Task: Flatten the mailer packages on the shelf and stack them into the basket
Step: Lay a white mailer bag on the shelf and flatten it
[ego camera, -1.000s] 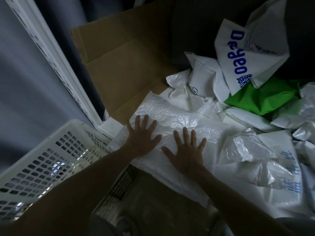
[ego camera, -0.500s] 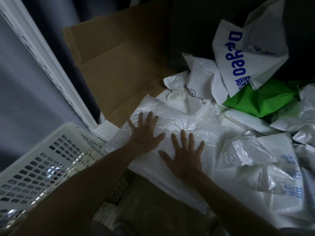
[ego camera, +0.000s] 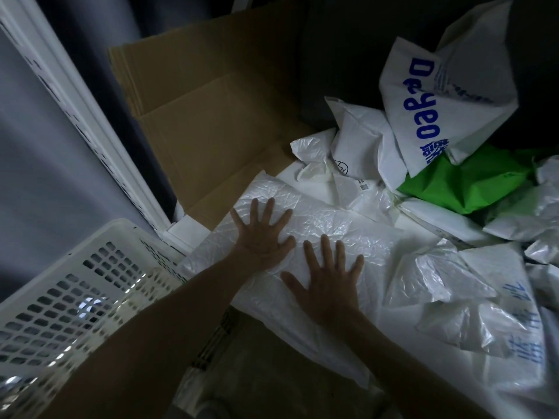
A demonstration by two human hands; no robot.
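Left hand [ego camera: 262,235] and right hand [ego camera: 328,287] lie flat, side by side, on a crinkled white mailer [ego camera: 341,220] at the front left corner of the shelf [ego camera: 178,230]. Grip on both is wide, fingers spread, holding nothing. The basket [ego camera: 60,297] stands just beside that corner. Risk: the mailer overhangs the front edge, and the slick film may slide off under pressure and miss the basket.
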